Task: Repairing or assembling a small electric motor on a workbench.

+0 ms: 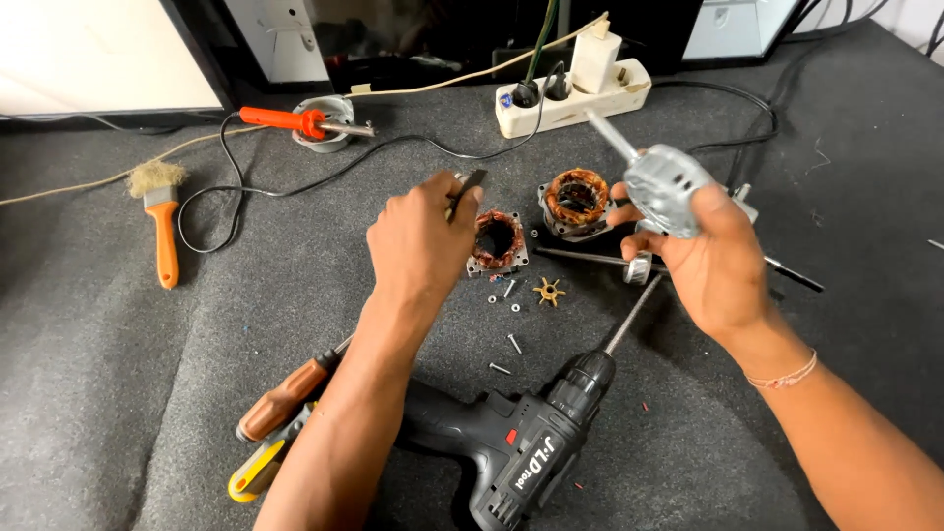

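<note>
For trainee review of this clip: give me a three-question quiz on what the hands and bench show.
1. True or false: the right hand holds a silver motor part with a shaft off the mat.
2. What lies nearest the person? A) cordless drill B) power strip C) brush
3. How many copper-wound stators lie on the mat?

Key:
1. True.
2. A, the cordless drill.
3. Two: one stator beside the left hand, which pinches a small dark tool; the other stator beyond.
</note>
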